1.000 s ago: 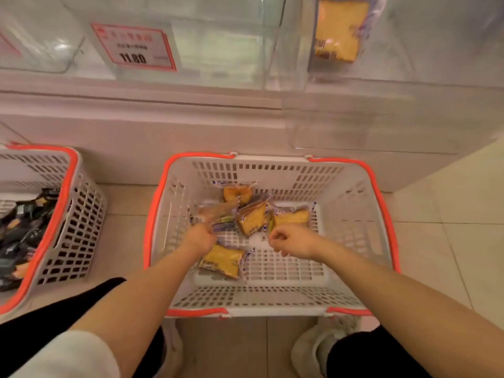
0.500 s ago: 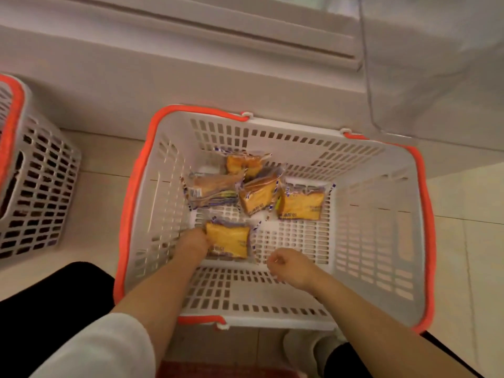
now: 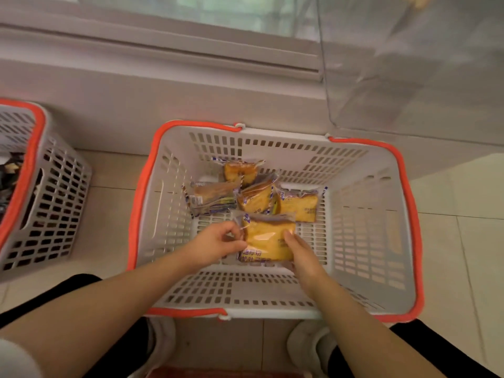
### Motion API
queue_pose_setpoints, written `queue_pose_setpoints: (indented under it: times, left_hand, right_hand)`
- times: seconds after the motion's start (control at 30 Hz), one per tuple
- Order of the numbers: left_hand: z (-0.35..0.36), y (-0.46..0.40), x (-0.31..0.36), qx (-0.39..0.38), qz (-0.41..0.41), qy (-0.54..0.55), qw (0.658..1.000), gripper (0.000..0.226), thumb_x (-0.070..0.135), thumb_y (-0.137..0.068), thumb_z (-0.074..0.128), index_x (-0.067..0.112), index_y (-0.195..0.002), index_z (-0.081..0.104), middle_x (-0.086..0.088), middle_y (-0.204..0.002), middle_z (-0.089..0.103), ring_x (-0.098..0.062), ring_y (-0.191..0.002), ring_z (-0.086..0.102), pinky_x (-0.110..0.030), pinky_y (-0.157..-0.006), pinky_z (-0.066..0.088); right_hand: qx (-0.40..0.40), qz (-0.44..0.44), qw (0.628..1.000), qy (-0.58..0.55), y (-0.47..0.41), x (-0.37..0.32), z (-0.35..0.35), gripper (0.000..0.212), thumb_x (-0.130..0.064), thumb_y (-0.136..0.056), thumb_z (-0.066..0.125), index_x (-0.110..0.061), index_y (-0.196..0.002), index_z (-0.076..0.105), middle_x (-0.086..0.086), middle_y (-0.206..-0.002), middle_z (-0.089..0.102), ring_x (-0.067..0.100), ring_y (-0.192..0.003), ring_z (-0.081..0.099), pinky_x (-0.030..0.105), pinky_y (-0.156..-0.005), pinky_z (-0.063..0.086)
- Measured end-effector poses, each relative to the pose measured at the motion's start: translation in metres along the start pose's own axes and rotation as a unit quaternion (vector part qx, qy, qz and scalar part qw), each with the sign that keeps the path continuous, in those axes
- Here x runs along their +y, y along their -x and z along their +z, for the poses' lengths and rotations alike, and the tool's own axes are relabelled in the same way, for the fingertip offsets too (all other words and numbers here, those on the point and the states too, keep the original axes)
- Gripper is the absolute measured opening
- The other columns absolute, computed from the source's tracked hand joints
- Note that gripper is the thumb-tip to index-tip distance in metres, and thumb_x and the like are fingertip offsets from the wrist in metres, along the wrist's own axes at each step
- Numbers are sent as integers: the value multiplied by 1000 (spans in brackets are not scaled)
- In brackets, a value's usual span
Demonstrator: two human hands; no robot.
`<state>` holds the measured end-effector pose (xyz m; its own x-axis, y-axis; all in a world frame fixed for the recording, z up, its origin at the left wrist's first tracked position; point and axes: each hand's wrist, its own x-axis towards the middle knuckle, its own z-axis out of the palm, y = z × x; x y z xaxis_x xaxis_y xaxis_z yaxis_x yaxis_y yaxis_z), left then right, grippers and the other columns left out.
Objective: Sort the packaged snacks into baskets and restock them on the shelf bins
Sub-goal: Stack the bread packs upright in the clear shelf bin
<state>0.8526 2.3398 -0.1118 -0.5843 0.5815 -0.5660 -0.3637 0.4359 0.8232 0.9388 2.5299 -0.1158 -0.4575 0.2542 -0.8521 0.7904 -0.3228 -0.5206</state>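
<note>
A white slatted basket with an orange rim (image 3: 365, 241) stands on the floor in front of me. Several clear-wrapped yellow cake packs lie at its back: one pale pack (image 3: 211, 197) at the left, one (image 3: 240, 170) against the far wall, two more (image 3: 256, 197) (image 3: 300, 204) to the right. Both hands hold a nearer cake pack (image 3: 268, 241) inside the basket. My left hand (image 3: 218, 242) pinches its left edge. My right hand (image 3: 301, 255) grips its right and lower side.
A second white basket with an orange rim (image 3: 35, 165) stands to the left, with dark-wrapped snacks inside. The white shelf base (image 3: 163, 85) runs across behind the baskets, with a clear bin front (image 3: 409, 64) above right. Tiled floor (image 3: 469, 227) lies to the right.
The camera tilted down from the shelf bins to the basket. Both hands closed on the near cake pack, the right hand coming in from the side, and the pack shifted right.
</note>
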Motion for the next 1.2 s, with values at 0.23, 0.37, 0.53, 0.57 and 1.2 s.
queue_pose_setpoints:
  times: [0.23, 0.37, 0.53, 0.57, 1.2]
  left_hand:
    - [11, 14, 37, 91, -9, 183, 979, 12, 33, -93, 52, 24, -93, 60, 8, -78, 68, -5, -64, 61, -19, -60, 44]
    - [18, 23, 53, 107, -29, 253, 961, 40, 48, -97, 36, 25, -120, 59, 4, -116, 66, -12, -110, 59, -33, -94, 43]
    - [26, 44, 78, 124, 44, 233, 963, 32, 47, -94, 44, 26, -105, 66, -6, -109, 61, -3, -83, 67, -17, -68, 51]
    - [27, 47, 83, 129, 54, 225, 964, 31, 48, -93, 45, 27, -103, 67, -7, -111, 60, -5, -88, 66, -22, -77, 52]
    - [66, 110, 153, 160, 194, 114, 961, 42, 44, -98, 33, 32, -87, 72, 6, -89, 74, -10, -86, 69, -30, -74, 54]
  right_hand:
    - [35, -202, 976, -79, 50, -35, -13, 11, -23, -93, 55, -21, -96, 66, -2, -92, 71, 12, -84, 67, 30, -76, 54]
    - [80, -255, 962, -59, 80, -49, -10, 25, -33, -98, 44, -27, -86, 65, -13, -83, 69, -2, -75, 65, 17, -66, 48]
    - [127, -336, 933, 6, 113, -62, -20, 27, -23, -97, 47, -22, -77, 66, -7, -72, 65, 8, -68, 57, 24, -61, 44]
    - [136, -347, 928, 13, 120, -65, -24, 24, -22, -95, 51, -21, -75, 65, -7, -69, 64, 9, -67, 56, 27, -61, 44]
    - [177, -389, 892, -149, 206, -99, -43, 28, -16, -98, 44, -13, -71, 50, 5, -65, 52, 8, -50, 49, 20, -47, 44]
